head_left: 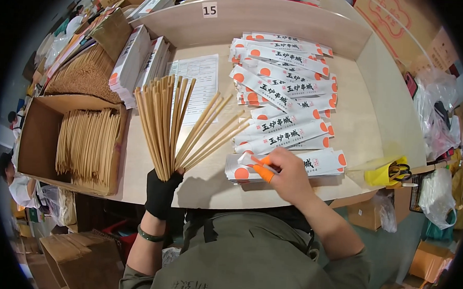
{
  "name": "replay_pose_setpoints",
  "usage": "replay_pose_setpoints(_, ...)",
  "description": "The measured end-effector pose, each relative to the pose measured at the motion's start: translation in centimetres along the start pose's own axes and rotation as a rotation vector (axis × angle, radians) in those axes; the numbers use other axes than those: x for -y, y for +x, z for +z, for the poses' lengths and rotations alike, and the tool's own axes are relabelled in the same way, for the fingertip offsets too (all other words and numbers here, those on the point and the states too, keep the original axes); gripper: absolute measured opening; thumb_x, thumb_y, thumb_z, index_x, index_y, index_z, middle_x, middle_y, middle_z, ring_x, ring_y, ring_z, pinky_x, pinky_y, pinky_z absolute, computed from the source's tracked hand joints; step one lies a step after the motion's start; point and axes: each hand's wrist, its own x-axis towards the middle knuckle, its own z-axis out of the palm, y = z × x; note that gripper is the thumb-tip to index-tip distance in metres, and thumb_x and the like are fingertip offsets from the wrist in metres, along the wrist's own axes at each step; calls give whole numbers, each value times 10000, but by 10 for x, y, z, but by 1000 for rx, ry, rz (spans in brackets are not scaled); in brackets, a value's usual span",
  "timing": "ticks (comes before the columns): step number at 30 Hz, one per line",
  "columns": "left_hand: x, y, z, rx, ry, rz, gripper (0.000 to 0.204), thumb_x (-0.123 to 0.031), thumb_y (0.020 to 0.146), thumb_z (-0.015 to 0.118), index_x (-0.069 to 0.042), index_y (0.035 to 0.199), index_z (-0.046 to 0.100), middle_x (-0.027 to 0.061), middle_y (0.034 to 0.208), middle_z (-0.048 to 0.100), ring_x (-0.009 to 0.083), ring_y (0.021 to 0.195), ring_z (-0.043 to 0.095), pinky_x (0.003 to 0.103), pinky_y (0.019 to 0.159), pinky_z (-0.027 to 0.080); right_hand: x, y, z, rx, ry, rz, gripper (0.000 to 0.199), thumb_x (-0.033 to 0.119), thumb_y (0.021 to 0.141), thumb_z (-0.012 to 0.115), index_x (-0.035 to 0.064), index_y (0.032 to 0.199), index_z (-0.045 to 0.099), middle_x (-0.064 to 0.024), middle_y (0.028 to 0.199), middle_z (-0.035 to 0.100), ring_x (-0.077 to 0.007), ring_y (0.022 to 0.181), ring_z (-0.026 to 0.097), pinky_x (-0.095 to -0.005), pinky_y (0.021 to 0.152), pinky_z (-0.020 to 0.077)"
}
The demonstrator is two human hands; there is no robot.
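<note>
My left hand (163, 192), in a black glove, is closed round the lower ends of a bunch of wooden chopsticks (166, 126). The sticks fan upward, several leaning off to the right. Over the front stack of white paper chopstick sleeves (321, 163), my right hand (292, 175) pinches the white end of a paper sleeve (245, 159). Orange finger covers (264, 173) sit on its fingertips. How far that sleeve is lifted off the stack I cannot tell. Behind it, a long overlapping heap of sleeves (281, 126) with orange dots runs to the far side.
At the left stands a cardboard box (35, 151) of chopsticks, with another full bundle (82, 73) behind it. Stacked sleeves (129, 62) and a printed sheet (206, 71) lie nearby. Scissors (402, 171) rest in a yellow holder (379, 175) at the right edge. Low walls bound the table.
</note>
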Motion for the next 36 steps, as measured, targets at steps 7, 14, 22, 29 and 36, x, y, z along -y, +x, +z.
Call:
replay_pose_setpoints(7, 2, -1, -23, 83, 173, 42, 200, -139, 785, 745, 11, 867, 642, 42, 721, 642, 118, 658, 591, 278, 603, 480, -2, 20, -19, 24, 559, 434, 208, 133, 788, 766, -15, 812, 622, -11, 730, 548, -78, 620, 489, -250, 561, 426)
replay_pose_setpoints(14, -16, 1, -39, 188, 274, 69, 235, -136, 781, 749, 14, 935, 654, 67, 806, 677, 135, 746, 624, 297, 677, 505, 4, 22, -29, 82, 456, 397, 172, 56, 758, 771, 0, 757, 608, 21, 711, 516, -63, 635, 452, -233, 571, 394)
replay_pose_setpoints(22, -18, 7, -51, 312, 89, -99, 226, -144, 767, 767, 6, 887, 649, 30, 688, 633, 102, 634, 585, 256, 572, 468, 4, 21, -41, 148, 297, 148, 168, 79, 737, 777, -4, 767, 635, -16, 697, 488, -128, 633, 446, -278, 561, 363)
replay_pose_setpoints(29, -29, 7, -49, 382, 153, -149, 221, -126, 771, 714, -3, 925, 613, 49, 806, 643, 110, 674, 557, 243, 589, 432, -3, 17, -34, 147, 141, -22, 119, 79, 722, 743, 28, 765, 645, -30, 761, 569, -173, 700, 540, -287, 615, 430)
replay_pose_setpoints(36, -45, 14, 72, 267, -429, 116, 308, -236, 874, 673, 15, 1043, 619, 171, 1089, 649, 233, 1010, 635, 328, 897, 503, 42, 45, 26, 179, -408, -557, 196, 237, 732, 600, 66, 819, 641, -40, 844, 628, -238, 796, 603, -365, 727, 479)
